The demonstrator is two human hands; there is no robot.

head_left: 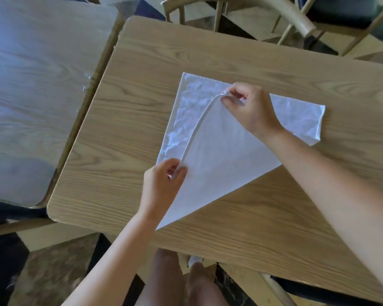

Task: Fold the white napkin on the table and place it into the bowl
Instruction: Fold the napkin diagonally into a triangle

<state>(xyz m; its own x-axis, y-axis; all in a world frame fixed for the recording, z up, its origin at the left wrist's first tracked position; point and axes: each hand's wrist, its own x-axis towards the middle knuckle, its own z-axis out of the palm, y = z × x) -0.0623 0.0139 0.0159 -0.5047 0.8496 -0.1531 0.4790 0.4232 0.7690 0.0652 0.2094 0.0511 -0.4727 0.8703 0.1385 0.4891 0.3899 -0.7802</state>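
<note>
The white napkin (pixel 221 151) lies on the light wooden table (pixel 124 133), with its near half lifted and folded over toward the far left. My left hand (pixel 164 184) pinches the raised edge at its near end. My right hand (pixel 250 107) pinches the same edge at its far end, above the middle of the cloth. The edge sags in a curve between the two hands. A crumpled strip of the lower layer shows to the left of the fold, and one corner sticks out at the right. No bowl is in view.
A second wooden table (pixel 31 74) stands close on the left, separated by a narrow gap. Wooden chairs (pixel 274 9) stand beyond the far edge. My legs (pixel 175 281) show under the near edge, over a dark patterned floor.
</note>
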